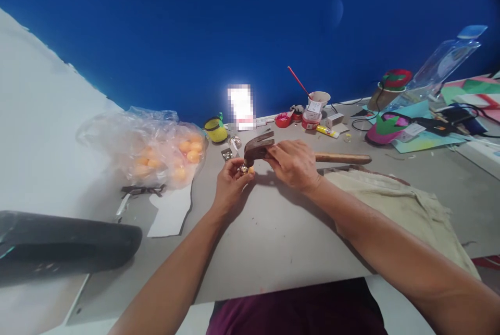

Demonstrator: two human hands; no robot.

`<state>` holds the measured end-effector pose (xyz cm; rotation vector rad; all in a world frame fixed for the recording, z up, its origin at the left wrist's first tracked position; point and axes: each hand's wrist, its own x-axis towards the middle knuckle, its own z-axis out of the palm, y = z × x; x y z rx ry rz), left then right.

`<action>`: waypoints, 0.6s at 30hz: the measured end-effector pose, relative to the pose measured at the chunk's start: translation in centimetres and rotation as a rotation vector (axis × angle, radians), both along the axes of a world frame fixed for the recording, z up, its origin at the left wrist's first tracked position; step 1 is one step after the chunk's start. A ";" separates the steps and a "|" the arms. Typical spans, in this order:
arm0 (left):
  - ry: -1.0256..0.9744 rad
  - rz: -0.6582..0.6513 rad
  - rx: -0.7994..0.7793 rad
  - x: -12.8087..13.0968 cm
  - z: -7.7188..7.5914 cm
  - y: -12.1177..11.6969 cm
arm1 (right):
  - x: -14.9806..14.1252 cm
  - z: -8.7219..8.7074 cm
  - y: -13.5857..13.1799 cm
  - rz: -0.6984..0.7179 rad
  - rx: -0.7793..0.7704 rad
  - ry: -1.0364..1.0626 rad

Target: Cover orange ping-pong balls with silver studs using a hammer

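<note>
My right hand (pixel 295 164) is closed around a claw hammer (pixel 344 158), gripping it close to the head. The hammer's face points down and meets, or nearly meets, a small shiny metal piece (pixel 244 169) in my left hand (pixel 229 185). My left fingers pinch that piece together with a small orange ball (pixel 251 171), low over the table; the fingers partly hide both. Just beyond my left hand lie a small pack of shiny metal pieces (pixel 227 155) and another silvery bit (pixel 235 141).
A clear plastic bag (pixel 156 137) of orange balls lies left on the grey table (pixel 269 241), near white paper (pixel 172 215). At the back are a yellow cup-like item (pixel 216 129), a paper cup (pixel 319 99) and a yellow tube (pixel 327 132). A beige cloth (pixel 394 205) lies right.
</note>
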<state>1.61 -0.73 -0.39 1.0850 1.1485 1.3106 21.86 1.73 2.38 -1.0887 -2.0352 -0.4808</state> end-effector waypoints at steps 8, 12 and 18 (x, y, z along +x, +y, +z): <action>0.026 0.003 0.001 0.0 -0.3 0.0 | 0.0 0.3 -0.3 -0.012 -0.029 -0.002; 0.068 0.013 0.003 0.0 -0.1 0.0 | -0.3 0.2 -0.4 0.008 -0.057 -0.023; 0.082 -0.030 0.021 0.0 0.5 -0.1 | 0.2 0.7 -0.3 -0.052 0.016 0.046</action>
